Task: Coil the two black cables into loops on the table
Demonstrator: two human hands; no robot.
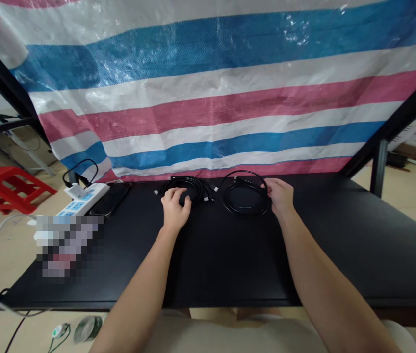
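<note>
Two coils of black cable lie side by side near the back of the black table. My left hand rests at the front of the left cable bundle, its fingers bent and the thumb spread apart. Whether its fingertips touch the bundle is hard to tell. Several light-tipped plugs stick out at the sides of that bundle. At the right coil, my right hand pinches a loop of black cable between thumb and fingers. Part of this loop rises above the rest of the coil, and a plug end shows at its top.
On the left stand a white power strip with a charger and a dark phone. A blurred-out item lies in front of them. Behind hangs a striped plastic sheet. A red stool is beyond the left edge.
</note>
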